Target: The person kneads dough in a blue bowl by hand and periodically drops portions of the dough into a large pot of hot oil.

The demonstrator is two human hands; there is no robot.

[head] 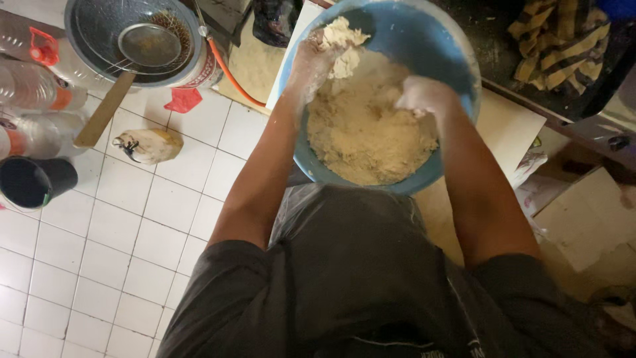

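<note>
A big blue plastic basin (434,40) holds a mass of pale crumbly dough (371,136). Both my hands are inside it, coated in flour. My left hand (317,56) is raised at the basin's far left, closed on a lump of dough (339,33) lifted above the rest. My right hand (424,96) presses down into the dough at the right side, fingers curled into it. My forearms reach over a dark grey shirt.
White tiled floor at left carries a round metal sieve with a wooden handle (136,43), clear plastic bottles (30,86), a black cup (33,180), a tied plastic bag (149,144) and an orange hose (228,73). A striped cloth (563,36) lies top right, cardboard (583,219) at right.
</note>
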